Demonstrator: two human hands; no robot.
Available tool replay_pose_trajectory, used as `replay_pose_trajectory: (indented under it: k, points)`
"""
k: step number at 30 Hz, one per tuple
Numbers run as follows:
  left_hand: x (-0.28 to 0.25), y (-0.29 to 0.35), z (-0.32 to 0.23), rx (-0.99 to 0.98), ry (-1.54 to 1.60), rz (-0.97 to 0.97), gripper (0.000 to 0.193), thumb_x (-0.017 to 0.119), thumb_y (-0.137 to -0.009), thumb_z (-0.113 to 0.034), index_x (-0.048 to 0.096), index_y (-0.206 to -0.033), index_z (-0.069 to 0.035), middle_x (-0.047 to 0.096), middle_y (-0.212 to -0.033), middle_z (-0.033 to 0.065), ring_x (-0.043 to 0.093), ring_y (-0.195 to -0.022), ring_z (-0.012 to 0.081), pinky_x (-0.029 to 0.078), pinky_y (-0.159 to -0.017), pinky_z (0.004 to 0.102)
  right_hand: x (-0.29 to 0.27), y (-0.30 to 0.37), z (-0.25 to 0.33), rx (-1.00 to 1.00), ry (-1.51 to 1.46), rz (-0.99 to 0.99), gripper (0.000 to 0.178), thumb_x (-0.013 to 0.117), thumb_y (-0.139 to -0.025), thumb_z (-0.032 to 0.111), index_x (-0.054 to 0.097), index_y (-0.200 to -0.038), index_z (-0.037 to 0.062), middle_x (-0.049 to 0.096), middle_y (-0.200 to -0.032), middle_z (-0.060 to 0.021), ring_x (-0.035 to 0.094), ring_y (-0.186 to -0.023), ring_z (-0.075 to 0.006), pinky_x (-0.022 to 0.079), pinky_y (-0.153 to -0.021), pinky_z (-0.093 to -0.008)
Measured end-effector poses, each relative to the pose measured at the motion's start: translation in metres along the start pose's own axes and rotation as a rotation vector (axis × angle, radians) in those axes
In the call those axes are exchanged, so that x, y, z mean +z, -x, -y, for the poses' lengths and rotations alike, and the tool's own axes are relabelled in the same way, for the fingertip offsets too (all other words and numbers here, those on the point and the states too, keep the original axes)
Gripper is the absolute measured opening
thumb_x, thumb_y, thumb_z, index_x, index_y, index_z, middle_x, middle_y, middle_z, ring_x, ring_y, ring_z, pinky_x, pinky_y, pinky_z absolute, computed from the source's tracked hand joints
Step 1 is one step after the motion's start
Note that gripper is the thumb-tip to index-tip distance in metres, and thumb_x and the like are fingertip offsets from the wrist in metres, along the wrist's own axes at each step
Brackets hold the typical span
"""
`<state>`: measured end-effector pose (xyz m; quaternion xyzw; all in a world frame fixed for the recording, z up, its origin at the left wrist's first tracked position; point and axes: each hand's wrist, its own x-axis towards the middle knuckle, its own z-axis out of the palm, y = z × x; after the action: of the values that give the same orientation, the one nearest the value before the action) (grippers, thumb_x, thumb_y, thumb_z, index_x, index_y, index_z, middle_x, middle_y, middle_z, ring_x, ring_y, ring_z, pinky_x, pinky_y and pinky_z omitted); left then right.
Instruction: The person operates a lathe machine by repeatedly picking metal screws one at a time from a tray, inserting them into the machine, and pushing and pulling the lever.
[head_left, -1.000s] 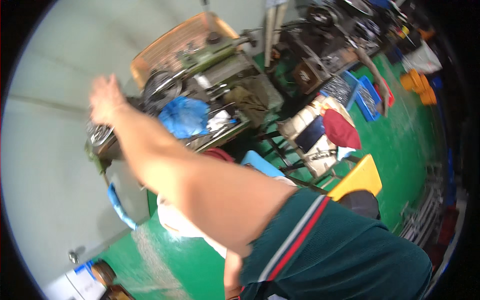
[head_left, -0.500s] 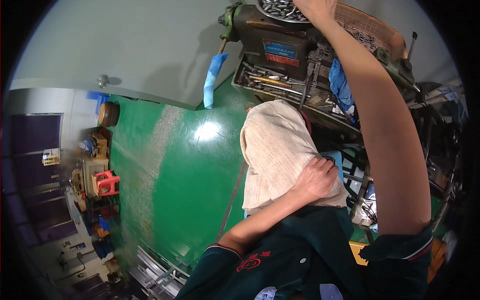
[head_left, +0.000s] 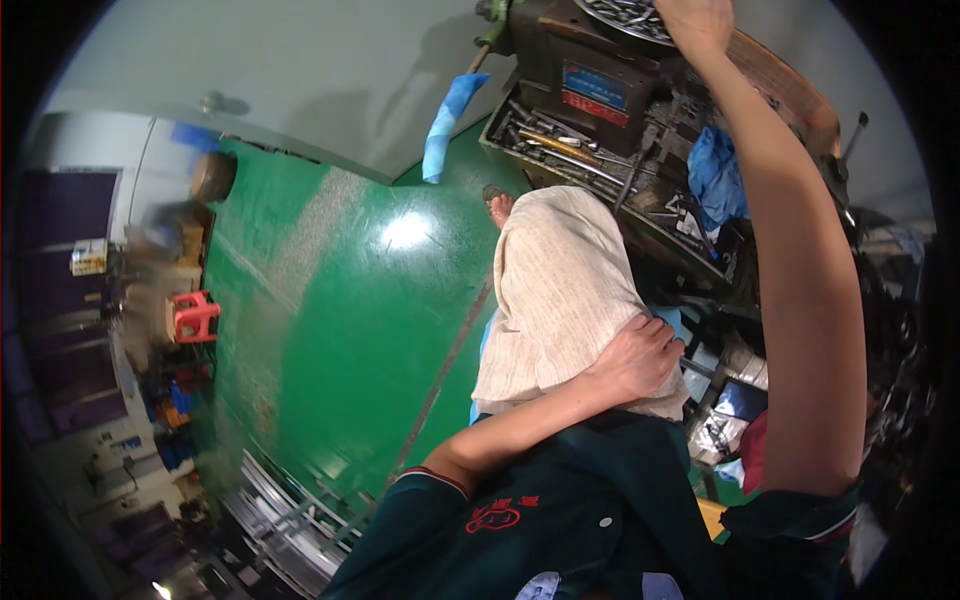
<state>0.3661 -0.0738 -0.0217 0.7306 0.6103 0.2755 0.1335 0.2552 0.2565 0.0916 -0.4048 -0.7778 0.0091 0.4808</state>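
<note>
My left hand [head_left: 638, 356] lies on the beige cloth [head_left: 560, 280] spread over my lap. Its fingers are curled at the cloth's right edge, and what they close on is hidden. Stretched far forward, my right hand [head_left: 700, 25] is at the metal bowl [head_left: 610, 16] of small shiny metal parts, on top of the machine. The top edge of the picture cuts off its fingers, so their grip does not show.
An open tool tray [head_left: 560, 150] full of rods and tools juts from the machine, with a crumpled blue cloth [head_left: 716, 178] beside it. A blue-wrapped lever [head_left: 450, 125] hangs at its left. Green floor [head_left: 370, 330] stretches left towards a red stool [head_left: 193, 317].
My view has shifted, so the machine and bowl sit higher and further right. My right hand remains by the bowl, and my left hand stays on the lap cloth.
</note>
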Motion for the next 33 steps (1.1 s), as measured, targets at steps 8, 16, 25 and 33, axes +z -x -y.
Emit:
replay_pose_trajectory:
  k: [8, 16, 25, 33]
  points:
    - [0.009, 0.0, 0.0, -0.019, -0.037, 0.0, 0.014, 0.051, -0.071, -0.019, 0.054, -0.075, -0.007, 0.053, -0.076, 0.0056, 0.052, -0.076, 0.0205, 0.037, -0.068, 0.0314, 0.018, -0.013, -0.029, -0.037, 0.105, 0.162, 0.034, 0.053, -0.077, 0.04, 0.065, -0.092, 0.0121, 0.063, -0.088, -0.0068, 0.058, -0.087, -0.0257, 0.045, -0.076, -0.0378]
    - [0.012, 0.003, 0.001, -0.009, -0.065, 0.021, 0.013, 0.05, -0.07, -0.02, 0.053, -0.074, -0.008, 0.053, -0.075, 0.0049, 0.052, -0.076, 0.0195, 0.037, -0.068, 0.0307, 0.009, -0.01, -0.017, -0.053, 0.168, 0.187, 0.037, 0.051, -0.078, 0.041, 0.064, -0.093, 0.0099, 0.063, -0.086, -0.0084, 0.059, -0.084, -0.0283, 0.045, -0.075, -0.037]
    - [0.011, 0.003, 0.001, -0.018, -0.055, 0.05, 0.013, 0.048, -0.071, -0.018, 0.056, -0.076, -0.008, 0.054, -0.078, 0.0055, 0.053, -0.079, 0.0192, 0.037, -0.072, 0.0312, 0.01, -0.008, -0.016, -0.15, 0.172, 0.027, 0.033, 0.045, -0.083, 0.035, 0.063, -0.098, 0.0112, 0.062, -0.094, -0.0129, 0.056, -0.091, -0.0328, 0.044, -0.08, -0.0409]
    - [0.012, 0.003, 0.001, -0.009, -0.057, 0.06, 0.013, 0.049, -0.071, -0.02, 0.054, -0.076, -0.008, 0.054, -0.078, 0.0057, 0.053, -0.079, 0.0196, 0.037, -0.072, 0.0317, 0.017, -0.012, -0.026, -0.161, 0.251, 0.018, 0.03, 0.043, -0.087, 0.03, 0.062, -0.099, 0.0105, 0.06, -0.096, -0.0158, 0.053, -0.092, -0.0348, 0.042, -0.081, -0.0428]
